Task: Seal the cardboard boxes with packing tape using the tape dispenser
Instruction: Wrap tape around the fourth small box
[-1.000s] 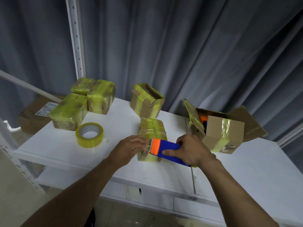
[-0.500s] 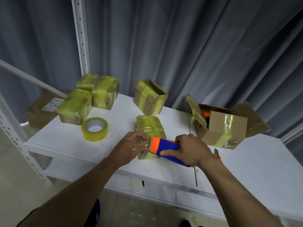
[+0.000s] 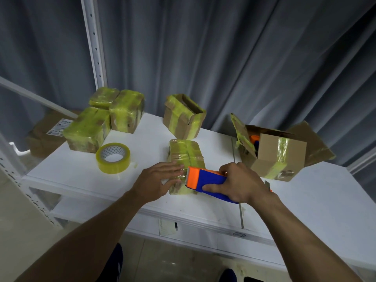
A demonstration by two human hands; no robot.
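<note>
Standing at the near edge of a white table (image 3: pixel 305 200), both arms reaching in. Nearest: left hand (image 3: pixel 158 180) laid flat on the near left end of a tape-wrapped box (image 3: pixel 186 153), fingers straight and spread, pressing down, holding nothing. Just right of it, over the same near end of the box: right hand (image 3: pixel 240 184) curled tight round a tape dispenser (image 3: pixel 205 183), thumb along the near side. Dispenser lying crosswise to the box, long axis left to right, orange toothed head pointing left and almost meeting the left fingertips, blue body trailing right into the palm. Box itself set with its long axis running away from the person, yellowish tape over the top. Left of the box and apart from it: a roll of tape (image 3: pixel 113 157), lying flat, hole up. Right of the box and a little farther back: an open box (image 3: pixel 278 155), flaps up, something orange and blue inside. Just behind the box: a tilted box (image 3: pixel 183 119), top open. Farther left of the box: three wrapped boxes (image 3: pixel 87 129) huddled together. Beyond the box, at the back: grey curtain (image 3: pixel 223 58) and a white perforated post (image 3: pixel 93 47).
</note>
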